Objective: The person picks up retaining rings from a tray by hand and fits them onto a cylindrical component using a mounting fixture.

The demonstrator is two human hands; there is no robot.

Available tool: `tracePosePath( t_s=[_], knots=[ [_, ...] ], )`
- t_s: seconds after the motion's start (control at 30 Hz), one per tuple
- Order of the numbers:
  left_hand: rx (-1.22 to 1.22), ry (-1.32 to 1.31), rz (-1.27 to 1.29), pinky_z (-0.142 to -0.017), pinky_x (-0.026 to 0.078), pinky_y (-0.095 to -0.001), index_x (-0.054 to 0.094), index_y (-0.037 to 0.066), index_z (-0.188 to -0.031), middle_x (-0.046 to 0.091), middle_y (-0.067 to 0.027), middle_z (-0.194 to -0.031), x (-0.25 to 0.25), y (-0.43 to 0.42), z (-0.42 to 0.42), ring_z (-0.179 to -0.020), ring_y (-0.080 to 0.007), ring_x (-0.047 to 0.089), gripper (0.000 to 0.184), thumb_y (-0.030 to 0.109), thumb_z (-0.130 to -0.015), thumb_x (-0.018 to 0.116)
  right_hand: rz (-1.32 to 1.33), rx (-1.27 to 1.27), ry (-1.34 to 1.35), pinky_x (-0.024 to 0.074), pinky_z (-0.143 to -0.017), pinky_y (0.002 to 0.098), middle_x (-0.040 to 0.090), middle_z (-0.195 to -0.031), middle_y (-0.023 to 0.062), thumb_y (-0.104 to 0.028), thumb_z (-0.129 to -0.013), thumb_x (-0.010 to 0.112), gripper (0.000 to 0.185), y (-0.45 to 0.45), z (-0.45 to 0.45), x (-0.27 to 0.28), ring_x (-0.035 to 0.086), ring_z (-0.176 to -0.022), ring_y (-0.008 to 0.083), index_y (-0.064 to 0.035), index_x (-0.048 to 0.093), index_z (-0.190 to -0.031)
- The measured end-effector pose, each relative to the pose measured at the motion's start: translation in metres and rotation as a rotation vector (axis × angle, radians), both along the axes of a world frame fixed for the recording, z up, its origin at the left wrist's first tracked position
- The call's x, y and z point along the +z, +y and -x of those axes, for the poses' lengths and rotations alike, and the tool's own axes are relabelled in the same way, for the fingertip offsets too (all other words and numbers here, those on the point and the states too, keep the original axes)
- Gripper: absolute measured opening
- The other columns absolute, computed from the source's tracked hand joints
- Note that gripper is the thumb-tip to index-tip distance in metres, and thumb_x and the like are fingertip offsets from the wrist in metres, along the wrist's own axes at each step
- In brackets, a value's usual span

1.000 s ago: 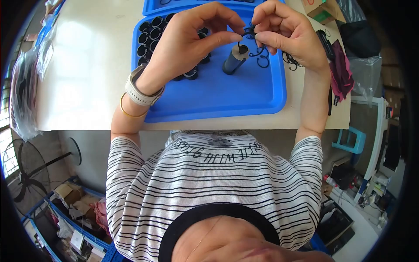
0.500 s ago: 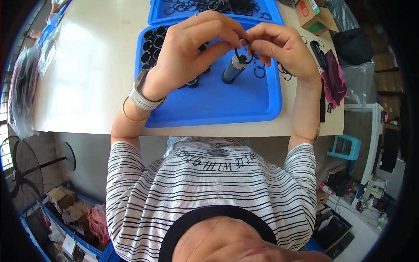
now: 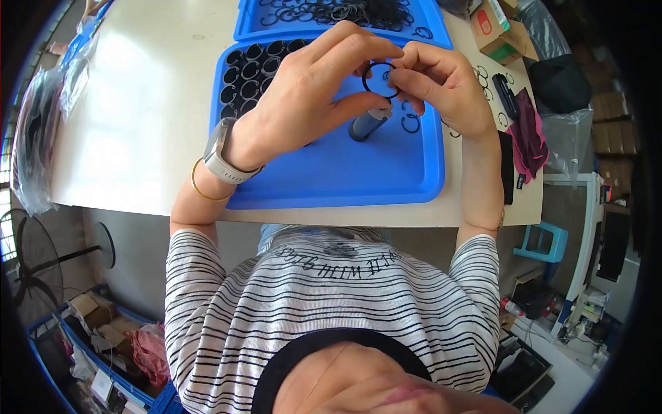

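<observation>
Between my two hands, above the blue tray [image 3: 331, 196], is a thin black ring [image 3: 365, 77]. My left hand [image 3: 314, 86] has its fingers curled round the ring's left side, its thumb low near the cylinder's top. My right hand [image 3: 445, 86] pinches the ring's right side between thumb and fingers. Just below stands a grey cylinder [image 3: 369, 125] with a pale top, slightly tilted in view and partly hidden by my left thumb. Rows of black round pieces [image 3: 249, 69] fill the tray's upper left. A few loose black rings [image 3: 411, 123] lie right of the cylinder.
A second blue tray [image 3: 248, 31] behind holds a heap of black rings [image 3: 345, 12]. At the right are an open cardboard box [image 3: 500, 34], a black tool [image 3: 505, 96], a maroon cloth [image 3: 527, 138] and more loose rings. Plastic-wrapped items [image 3: 41, 138] hang at the left table edge.
Both hands have moved slightly down in view. The ring, earlier low over the cylinder's top, is now higher and shows as a round loop between my fingers. The camera view has shifted.
</observation>
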State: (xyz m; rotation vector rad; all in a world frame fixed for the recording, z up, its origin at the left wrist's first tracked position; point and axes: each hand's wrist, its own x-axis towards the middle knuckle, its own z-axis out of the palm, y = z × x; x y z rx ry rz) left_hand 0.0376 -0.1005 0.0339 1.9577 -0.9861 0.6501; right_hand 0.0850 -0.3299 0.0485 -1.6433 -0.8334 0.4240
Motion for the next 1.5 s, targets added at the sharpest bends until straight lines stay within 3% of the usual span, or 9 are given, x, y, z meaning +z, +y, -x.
tracePosePath(
  t_s=[0.1, 0.2, 0.33, 0.5, 0.67, 0.9, 1.1, 1.17, 1.5],
  knots=[
    [0.023, 0.095, 0.003, -0.087, 0.056, -0.0295, 0.062, 0.004, -0.127, 0.07, -0.0086, -0.111, 0.003, 0.002, 0.0, -0.096, -0.018, 0.068, 0.057, 0.002, -0.075, 0.085, 0.006, -0.038, -0.009, 0.0419, -0.052, 0.0193, 0.065, -0.08, -0.0018, -0.025, -0.099, 0.067, 0.02, -0.006, -0.007, 0.005, 0.054, -0.061, 0.003, -0.0051, 0.068, -0.101],
    [-0.102, 0.27, 0.091, -0.093, 0.055, -0.0303, 0.06, 0.004, -0.13, 0.071, -0.0098, -0.114, 0.003, 0.002, 0.001, -0.098, -0.018, 0.068, 0.056, 0.001, -0.079, 0.083, 0.262, -0.104, -0.113, 0.0458, -0.062, 0.0206, 0.068, -0.084, -0.0001, -0.025, -0.098, 0.069, 0.019, -0.024, -0.018, 0.015, 0.06, -0.073, 0.0046, -0.0062, 0.069, -0.101],
    [-0.159, 0.305, -0.064, -0.098, 0.054, -0.0345, 0.058, 0.003, -0.131, 0.071, -0.0108, -0.118, 0.0, 0.0, 0.0, -0.107, -0.0225, 0.069, 0.053, 0.0, -0.082, 0.078, 0.753, -0.163, -0.388, 0.0521, -0.073, 0.0357, 0.069, -0.084, 0.0109, -0.027, -0.082, 0.08, 0.034, -0.036, -0.027, -0.001, 0.068, -0.08, 0.0239, -0.0024, 0.068, -0.101],
    [-0.161, 0.315, -0.12, -0.099, 0.053, -0.0364, 0.058, 0.004, -0.131, 0.071, -0.0107, -0.119, -0.005, -0.001, -0.002, -0.11, -0.0251, 0.069, 0.054, -0.001, -0.081, 0.076, 1.061, -0.108, -0.491, 0.0525, -0.079, 0.041, 0.07, -0.089, 0.0128, -0.033, -0.077, 0.082, 0.039, -0.037, -0.013, -0.033, 0.068, -0.091, 0.0307, -0.0044, 0.066, -0.099],
    [-0.144, 0.32, -0.15, -0.098, 0.053, -0.0366, 0.059, 0.004, -0.13, 0.071, -0.0095, -0.118, -0.008, -0.004, 0.0, -0.107, -0.0247, 0.069, 0.052, -0.002, -0.081, 0.075, 1.05, -0.127, -0.613, 0.0524, -0.082, 0.0438, 0.069, -0.1, 0.0129, -0.029, -0.073, 0.085, 0.044, -0.049, 0.005, -0.06, 0.067, -0.097, 0.033, -0.0052, 0.063, -0.103],
    [-0.097, 0.284, -0.178, -0.095, 0.053, -0.036, 0.06, 0.004, -0.129, 0.071, -0.0094, -0.118, -0.009, -0.004, 0.003, -0.103, -0.0243, 0.068, 0.052, -0.001, -0.08, 0.075, 1.145, -0.188, -0.55, 0.0525, -0.08, 0.0437, 0.072, -0.096, 0.0118, -0.025, -0.071, 0.087, 0.042, -0.038, 0.009, -0.061, 0.068, -0.097, 0.0332, -0.0052, 0.064, -0.1],
    [-0.114, 0.234, -0.207, -0.095, 0.053, -0.0363, 0.06, 0.006, -0.129, 0.072, -0.0092, -0.117, -0.012, -0.003, -0.001, -0.103, -0.0252, 0.069, 0.05, 0.0, -0.081, 0.074, 1.063, -0.181, -0.458, 0.053, -0.067, 0.0394, 0.072, -0.09, 0.0098, -0.02, -0.073, 0.086, 0.036, -0.048, 0.002, -0.069, 0.071, -0.073, 0.0272, -0.0067, 0.064, -0.098],
    [-0.144, 0.199, -0.207, -0.094, 0.053, -0.0362, 0.06, 0.006, -0.129, 0.072, -0.009, -0.118, -0.012, -0.002, -0.003, -0.103, -0.0255, 0.069, 0.049, 0.002, -0.082, 0.074, 1.075, -0.222, -0.403, 0.0519, -0.077, 0.0414, 0.069, -0.089, 0.0096, -0.018, -0.069, 0.086, 0.038, -0.046, 0.005, -0.067, 0.069, -0.088, 0.0298, -0.0068, 0.061, -0.096],
    [-0.182, 0.171, -0.204, -0.093, 0.054, -0.0346, 0.059, 0.007, -0.131, 0.072, -0.0087, -0.117, -0.019, 0.0, -0.013, -0.101, -0.0226, 0.069, 0.046, 0.005, -0.087, 0.073, 1.014, -0.292, -0.415, 0.0507, -0.079, 0.0404, 0.069, -0.092, 0.0105, -0.017, -0.07, 0.085, 0.038, -0.053, 0.006, -0.074, 0.068, -0.091, 0.0308, -0.0057, 0.06, -0.096]
  ],
)
